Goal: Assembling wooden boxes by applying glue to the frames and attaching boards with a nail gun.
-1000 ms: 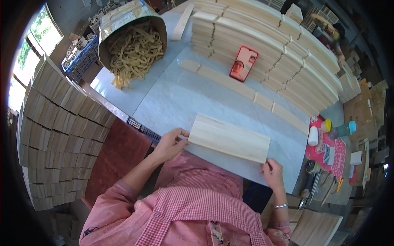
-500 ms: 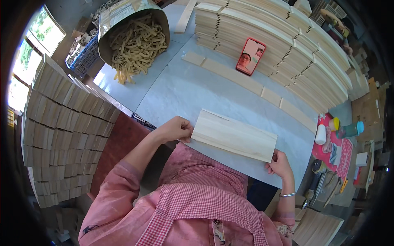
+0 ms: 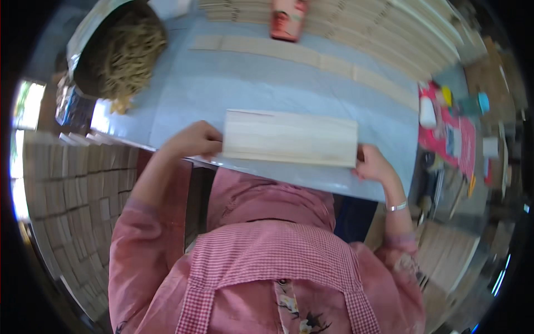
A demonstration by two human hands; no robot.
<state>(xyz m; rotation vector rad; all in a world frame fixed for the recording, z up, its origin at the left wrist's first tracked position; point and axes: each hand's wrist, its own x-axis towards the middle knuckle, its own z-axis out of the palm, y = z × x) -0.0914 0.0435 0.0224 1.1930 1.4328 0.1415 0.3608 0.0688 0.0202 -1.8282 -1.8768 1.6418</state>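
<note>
A pale rectangular wooden board (image 3: pixel 289 138) lies near the front edge of the table, its long side facing me; it may be several thin boards together, but the blur hides this. My left hand (image 3: pixel 196 140) is closed at its left end, fingers curled against the short edge. Gripping the opposite end is my right hand (image 3: pixel 374 163), thumb and fingers bent around the lower right corner. Beyond the board, a row of thin wooden strips (image 3: pixel 267 45) runs across the table.
Tall stacks of thin boards (image 3: pixel 367 33) stand at the back, with a red-cased phone (image 3: pixel 288 19) against them. A sack (image 3: pixel 83 50) of tan bands (image 3: pixel 130 67) lies far left. Stacked wood pieces (image 3: pixel 78 195) rise at left; a teal-lidded bottle (image 3: pixel 473 104) stands at right.
My view has turned and blurred, so the table's contents sit higher and further left. The board now looks more level. Both hands remain at its ends.
</note>
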